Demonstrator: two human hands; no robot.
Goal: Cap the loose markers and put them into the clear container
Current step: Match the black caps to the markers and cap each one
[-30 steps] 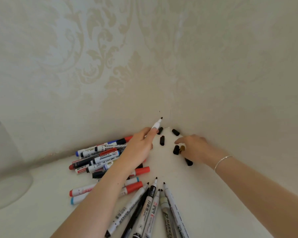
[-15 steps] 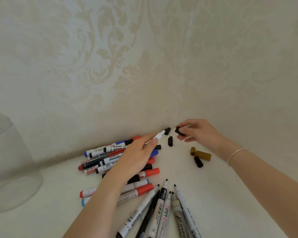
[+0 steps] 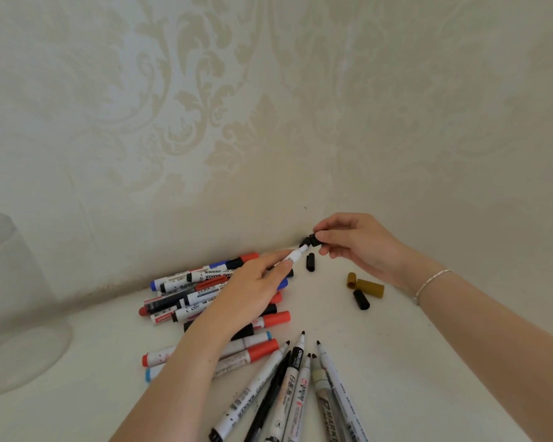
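Note:
My left hand [image 3: 253,291] holds a white uncapped marker [image 3: 296,255] with its tip pointing up and right. My right hand [image 3: 361,247] pinches a black cap [image 3: 313,240] right at that tip; I cannot tell whether cap and tip touch. Under my left hand lies a pile of capped markers [image 3: 201,283] with red, blue and black caps. Several uncapped markers [image 3: 297,381] fan out at the near edge. The clear container [image 3: 16,314] stands at the far left.
Loose caps lie on the white table: a black cap [image 3: 310,262] below the marker tip, another black cap [image 3: 361,299], and two ochre caps [image 3: 369,287] under my right wrist. Patterned walls meet in a corner just behind the hands.
My right hand lifted a black cap off the table and brought it to the tip of the marker. My left hand tilted the marker toward it.

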